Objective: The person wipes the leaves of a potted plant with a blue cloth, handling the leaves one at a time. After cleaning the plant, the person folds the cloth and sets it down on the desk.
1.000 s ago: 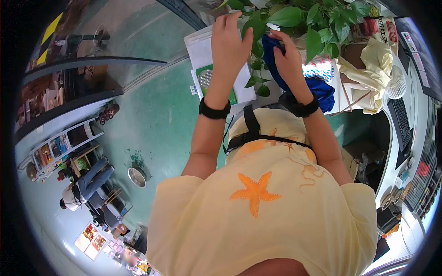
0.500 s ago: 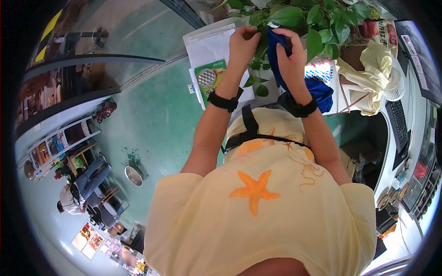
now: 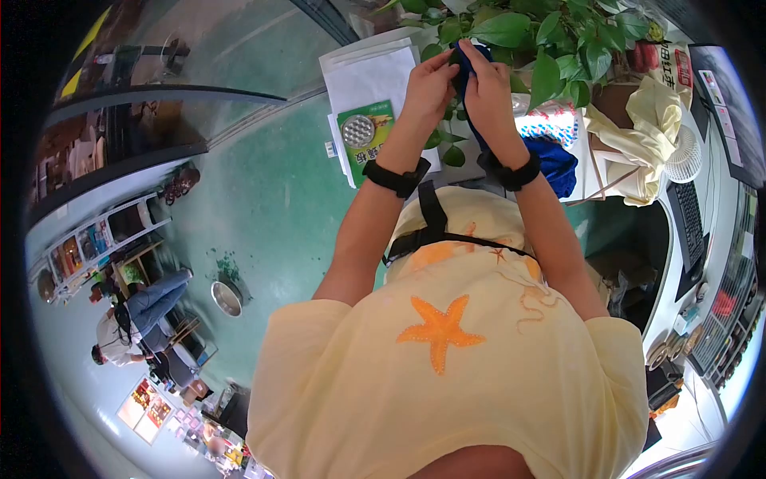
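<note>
At the top centre, both of my hands are raised close together beside a leafy green potted plant (image 3: 511,30). My right hand (image 3: 488,92) grips a dark blue cloth (image 3: 462,80), which runs down along the inside of that wrist. My left hand (image 3: 429,88) pinches a dark green leaf (image 3: 456,58) against the cloth's edge; the fingertips partly hide it. More blue cloth (image 3: 552,166) lies bunched on the table to the right of my right wrist. Black straps circle both wrists.
White papers (image 3: 371,77) and a green package (image 3: 369,148) with a round metal piece (image 3: 358,132) lie left of my hands. On the right are a pale yellow cloth (image 3: 642,120), a white fan (image 3: 683,152) and a keyboard (image 3: 688,219). A metal bowl (image 3: 227,298) rests on the floor; another person (image 3: 132,323) sits beyond.
My right hand has moved left and slightly up with the cloth, closing its fingers near the leaf. My left hand has shifted slightly right, so the hands now meet.
</note>
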Tool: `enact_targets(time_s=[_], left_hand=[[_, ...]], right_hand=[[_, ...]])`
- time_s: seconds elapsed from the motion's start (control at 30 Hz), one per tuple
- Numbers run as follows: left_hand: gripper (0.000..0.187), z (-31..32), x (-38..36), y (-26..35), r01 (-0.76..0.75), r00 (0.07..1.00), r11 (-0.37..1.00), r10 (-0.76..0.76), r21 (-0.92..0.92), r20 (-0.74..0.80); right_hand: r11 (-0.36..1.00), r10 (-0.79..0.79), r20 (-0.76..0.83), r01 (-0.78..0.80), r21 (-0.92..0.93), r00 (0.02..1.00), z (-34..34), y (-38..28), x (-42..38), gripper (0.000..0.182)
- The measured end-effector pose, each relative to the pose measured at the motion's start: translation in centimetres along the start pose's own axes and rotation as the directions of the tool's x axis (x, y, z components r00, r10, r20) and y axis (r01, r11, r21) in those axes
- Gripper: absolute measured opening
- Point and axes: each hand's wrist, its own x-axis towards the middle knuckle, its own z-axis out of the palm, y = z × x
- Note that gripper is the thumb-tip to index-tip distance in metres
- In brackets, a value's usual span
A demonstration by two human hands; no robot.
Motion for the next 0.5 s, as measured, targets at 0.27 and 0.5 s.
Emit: enact_targets(time_s=[0.27,0.5], left_hand=[[0.031,-0.4,-0.2,0.4,0.015,0.999,0.988,-0.008,-0.155,0.046],[0.038,0.2,-0.7,2.2,0.031,0.994,0.934,0.009,-0.356,0.11]], right_hand=[[0.996,0.053,-0.022,-0.051,0.074,0.998,0.5,-1.3,-1.3,0.054],[0.997,-0.016,0.138,0.005,0.078,0.99,-1.3,-2.6,-3.3,0.057]])
